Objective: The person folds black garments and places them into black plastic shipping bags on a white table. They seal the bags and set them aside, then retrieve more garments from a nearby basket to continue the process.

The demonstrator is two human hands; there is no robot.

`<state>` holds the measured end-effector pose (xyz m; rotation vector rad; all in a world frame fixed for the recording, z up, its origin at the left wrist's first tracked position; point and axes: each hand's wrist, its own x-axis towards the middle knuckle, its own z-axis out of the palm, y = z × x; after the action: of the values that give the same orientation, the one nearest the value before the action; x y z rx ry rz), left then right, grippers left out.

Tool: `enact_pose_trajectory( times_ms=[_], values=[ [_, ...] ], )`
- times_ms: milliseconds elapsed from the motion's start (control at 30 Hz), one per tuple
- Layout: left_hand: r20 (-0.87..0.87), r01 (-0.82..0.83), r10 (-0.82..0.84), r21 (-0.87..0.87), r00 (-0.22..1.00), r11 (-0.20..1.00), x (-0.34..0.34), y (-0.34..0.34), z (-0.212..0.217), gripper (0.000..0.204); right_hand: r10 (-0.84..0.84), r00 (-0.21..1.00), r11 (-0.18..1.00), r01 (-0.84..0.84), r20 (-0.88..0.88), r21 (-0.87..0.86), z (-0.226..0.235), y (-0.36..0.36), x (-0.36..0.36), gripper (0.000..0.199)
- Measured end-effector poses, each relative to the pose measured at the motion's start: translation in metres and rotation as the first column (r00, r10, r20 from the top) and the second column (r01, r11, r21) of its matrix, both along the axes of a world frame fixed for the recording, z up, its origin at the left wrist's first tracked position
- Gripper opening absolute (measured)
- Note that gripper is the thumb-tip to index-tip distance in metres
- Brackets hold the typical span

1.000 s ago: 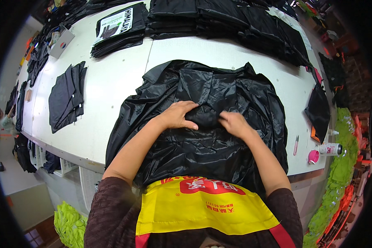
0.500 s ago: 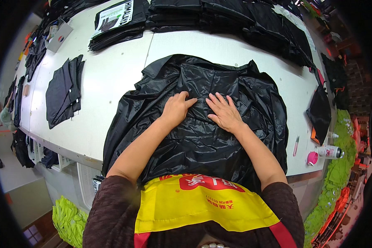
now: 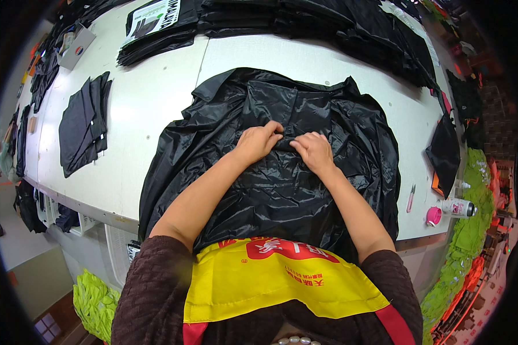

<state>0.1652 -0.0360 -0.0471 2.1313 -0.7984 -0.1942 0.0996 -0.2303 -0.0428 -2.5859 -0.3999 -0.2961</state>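
White counter (image 3: 138, 109) carries everything, likely for a broad flat surface to spread cloth on; shiny black cloth (image 3: 270, 201) lies wrinkled across its near middle, right in front of the person, apparently so both hands reach its centre easily; its near edge meets the yellow apron (image 3: 230, 290); long stack of black clothes (image 3: 311, 17) sits along the far side, probably to be out of the arms' way; dark folded clothes (image 3: 86, 126) lie off to the left, well apart from the black cloth; left hand (image 3: 261, 142) and right hand (image 3: 315, 151) meet near the middle of the black cloth, close together but not touching; left grip nearly closed, thumb and fingertips on a small fold; right grip likewise pinched at the same fold, seemingly to hold it even from both sides; exact finger contact partly hidden; bottle (image 3: 459, 207) lies at the right edge, pink cap (image 3: 434, 216) just beside it; small pink-handled cutter (image 3: 411, 198) nearby, presumably kept within right-hand reach.
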Motion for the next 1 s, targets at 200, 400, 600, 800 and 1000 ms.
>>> enact_pose_trajectory(
  times_ms=[200,400,600,800,1000],
  values=[
    [0.077,0.033,-0.052,0.225,0.996,0.974,0.01,-0.006,0.009,0.014,-0.115,0.991,0.993,0.116,-0.064,0.006,0.01,0.009,0.007,0.018],
    [0.019,0.033,-0.038,0.24,0.999,0.97,0.017,-0.006,0.006,0.013,0.056,0.989,0.997,-0.048,0.136,-0.062,0.009,0.008,0.002,0.026],
    [0.477,-0.002,-0.098,0.205,0.874,0.979,0.008,-0.003,0.014,0.019,-0.041,0.991,0.996,0.05,-0.124,0.07,-0.001,-0.006,0.021,0.021],
    [0.316,-0.019,-0.071,0.271,0.946,0.962,0.031,-0.011,0.004,0.02,0.081,0.985,0.982,-0.052,0.154,-0.183,0.031,0.001,0.016,0.021],
    [0.509,-0.004,-0.021,0.048,0.86,0.999,0.028,-0.011,0.022,0.027,0.008,0.985,0.984,0.022,-0.171,0.174,-0.002,-0.023,0.034,0.018]
  ],
)
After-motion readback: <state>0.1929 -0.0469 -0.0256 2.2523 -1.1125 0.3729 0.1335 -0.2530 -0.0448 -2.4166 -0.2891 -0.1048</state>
